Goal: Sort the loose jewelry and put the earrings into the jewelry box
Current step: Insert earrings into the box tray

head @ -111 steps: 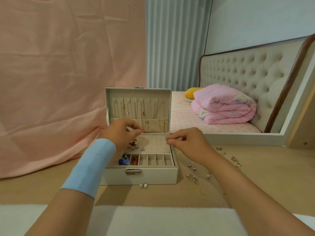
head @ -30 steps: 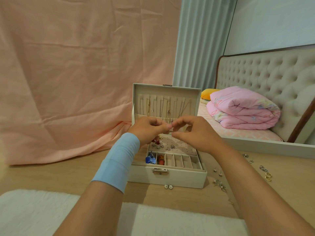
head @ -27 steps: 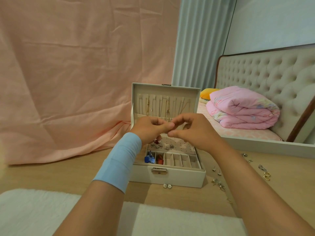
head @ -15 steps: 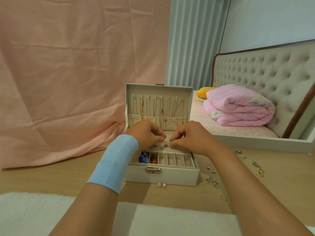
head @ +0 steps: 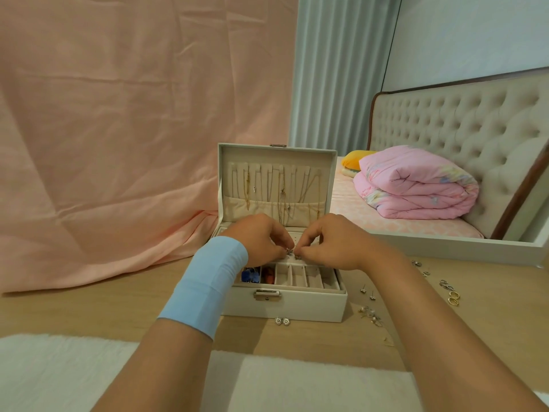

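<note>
The cream jewelry box (head: 297, 304) stands open on the wooden floor, necklaces hanging inside its raised lid (head: 276, 185). Over the box's perforated earring panel, my left hand (head: 261, 242) and my right hand (head: 329, 243) meet fingertip to fingertip. Together they pinch a small silver earring (head: 289, 251). A second small earring (head: 298, 257) sits just below on the panel. Blue and orange pieces (head: 255, 275) lie in the front left compartments. Loose earrings lie on the floor: a pair (head: 282, 321) before the box, studs (head: 367, 292) and a cluster (head: 371, 315) to its right.
Rings (head: 453, 298) and more small pieces (head: 419, 264) are scattered at the right. A white fluffy rug (head: 59, 376) covers the near floor. A pink cloth backdrop (head: 118, 144) hangs at left. A bed with a folded pink quilt (head: 416, 182) stands behind at right.
Both hands came down from in front of the lid to the earring panel, still pinching the earring between them. The view shifted slightly.
</note>
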Motion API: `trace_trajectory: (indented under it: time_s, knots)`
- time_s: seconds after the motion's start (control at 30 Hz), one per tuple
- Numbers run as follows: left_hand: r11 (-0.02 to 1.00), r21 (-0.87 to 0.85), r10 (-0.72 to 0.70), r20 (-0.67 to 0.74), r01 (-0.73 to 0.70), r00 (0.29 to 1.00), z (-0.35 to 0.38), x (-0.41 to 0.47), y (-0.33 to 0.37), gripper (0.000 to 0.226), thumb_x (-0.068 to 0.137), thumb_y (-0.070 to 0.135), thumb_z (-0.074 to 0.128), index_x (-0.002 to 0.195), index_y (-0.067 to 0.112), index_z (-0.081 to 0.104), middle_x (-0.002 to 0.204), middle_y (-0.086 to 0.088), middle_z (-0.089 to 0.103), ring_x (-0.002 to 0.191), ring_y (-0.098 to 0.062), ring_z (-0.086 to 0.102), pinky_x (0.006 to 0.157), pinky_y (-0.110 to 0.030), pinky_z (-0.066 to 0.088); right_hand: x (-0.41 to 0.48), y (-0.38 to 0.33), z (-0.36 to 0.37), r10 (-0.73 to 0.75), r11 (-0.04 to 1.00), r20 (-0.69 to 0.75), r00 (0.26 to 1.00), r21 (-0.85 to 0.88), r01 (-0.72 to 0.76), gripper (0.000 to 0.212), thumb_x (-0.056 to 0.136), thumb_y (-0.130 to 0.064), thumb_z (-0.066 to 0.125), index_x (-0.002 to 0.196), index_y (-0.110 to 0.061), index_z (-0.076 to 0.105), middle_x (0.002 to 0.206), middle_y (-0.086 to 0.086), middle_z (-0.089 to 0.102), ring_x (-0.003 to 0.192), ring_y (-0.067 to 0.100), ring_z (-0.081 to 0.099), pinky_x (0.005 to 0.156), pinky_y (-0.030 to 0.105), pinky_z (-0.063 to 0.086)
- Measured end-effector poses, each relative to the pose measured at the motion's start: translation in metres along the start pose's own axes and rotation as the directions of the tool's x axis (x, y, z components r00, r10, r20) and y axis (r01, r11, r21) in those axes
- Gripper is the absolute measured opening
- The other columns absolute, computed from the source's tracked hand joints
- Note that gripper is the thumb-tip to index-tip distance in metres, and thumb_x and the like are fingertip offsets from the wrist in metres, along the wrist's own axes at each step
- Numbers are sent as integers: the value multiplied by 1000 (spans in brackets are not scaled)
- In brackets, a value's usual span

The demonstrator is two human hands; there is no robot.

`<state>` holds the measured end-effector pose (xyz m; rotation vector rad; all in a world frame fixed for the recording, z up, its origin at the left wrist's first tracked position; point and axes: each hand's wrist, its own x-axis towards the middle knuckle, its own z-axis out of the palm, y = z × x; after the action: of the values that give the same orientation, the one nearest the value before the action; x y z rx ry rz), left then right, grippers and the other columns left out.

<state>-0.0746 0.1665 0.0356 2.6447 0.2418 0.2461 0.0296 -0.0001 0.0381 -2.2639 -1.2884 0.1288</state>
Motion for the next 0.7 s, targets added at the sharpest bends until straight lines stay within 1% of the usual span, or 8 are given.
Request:
trace_trajectory:
  time_s: [0.1,0.2,0.33,0.43,0.5,0.57,0.63,0.7]
  knots:
    - [1000,22,-3,-7,3,1000,1,2,0,14,88,30,68,95,39,75,79,27,55,77,3,55,62,-13,38,0,-1,-2,16,999,21,1000,29,-16,34,84,-11,60,78,-37,80,85,-18,76,67,-15,60,65,16,45]
    - [999,33,0,-9,0,1000,1,2,2,13,87,31,67,91,40,75,78,26,54,75,2,55,61,-14,39,1,-2,-2,24,999,48,999,27,-26,40,83,-5,57,77,-39,79,86,-16,76,64,-14,59,63,14,44]
    - [999,46,15,-17,-14,1000,1,3,4,12,87,33,67,94,41,71,86,25,58,84,2,57,72,-20,43,-7,5,-10,25,998,-69,997,59,-21,33,88,-10,60,86,-36,80,91,-15,74,72,-8,62,71,17,46]
    - [998,44,42,-58,-39,997,3,5,11,15,87,36,64,99,42,70,90,27,60,88,4,57,78,-23,45,-21,21,-24,36,999,-150,988,41,-30,28,90,-12,62,91,-34,80,94,-15,73,71,-14,59,71,15,43]
    - [998,4,68,-97,-68,993,9,5,21,11,88,35,63,94,43,69,83,31,58,81,6,55,71,-18,42,-35,35,-32,76,997,-147,986,-1,-77,26,91,-15,64,90,-37,78,96,-17,72,69,-19,55,68,14,40]
    - [994,-27,102,-131,-106,986,20,5,35,10,88,35,63,89,44,68,82,31,57,80,5,56,67,-17,41,-52,49,-36,144,987,-99,985,-57,-150,23,91,-18,67,91,-38,78,97,-18,71,71,-18,57,66,14,42]
    - [988,-14,152,-136,-155,979,33,5,48,11,88,35,61,91,43,68,92,27,61,87,1,58,75,-23,46,-67,61,-34,216,971,-51,975,-94,-220,18,91,-21,70,94,-38,77,98,-18,71,74,-8,62,72,19,50]
    - [977,28,212,-149,-211,966,47,4,61,12,89,35,61,96,41,69,99,21,62,93,-5,57,81,-26,46,-77,71,-28,262,954,-46,964,-136,-266,16,91,-27,72,102,-38,76,101,-18,71,82,-4,64,79,23,50]
